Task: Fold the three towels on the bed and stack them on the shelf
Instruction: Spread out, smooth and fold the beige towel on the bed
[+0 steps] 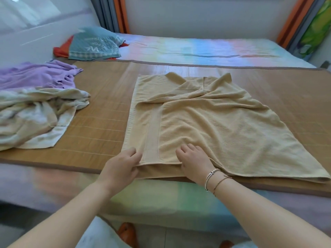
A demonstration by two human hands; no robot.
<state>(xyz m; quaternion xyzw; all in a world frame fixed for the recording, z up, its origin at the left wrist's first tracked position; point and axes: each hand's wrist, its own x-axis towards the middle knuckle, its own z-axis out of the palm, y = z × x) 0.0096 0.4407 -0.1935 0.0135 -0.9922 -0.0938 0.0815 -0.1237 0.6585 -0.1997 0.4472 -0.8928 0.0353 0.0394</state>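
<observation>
Folding a tan towel [223,126] on the bed.
Left hand [123,165] pinches its near-left corner; right hand [194,159] presses flat, fingers spread, just beside.

This is a bedroom in a home. A wide bed [206,49] fills most of the view, its sheet [188,47] striped in pale pastel bands, with a woven bamboo mat [100,111] laid over the near part. A teal pillow [95,44] with printed lettering lies at the far left corner on top of a red cloth [60,51]. Household linen lies on the mat: a tan towel [223,126] spread out, a crumpled cream towel [35,115] and a purple towel [35,74] beside it. Curtains [114,13] in grey and orange hang behind the bed against a plain white wall [206,17]. The floor [170,237] below is tiled.
</observation>
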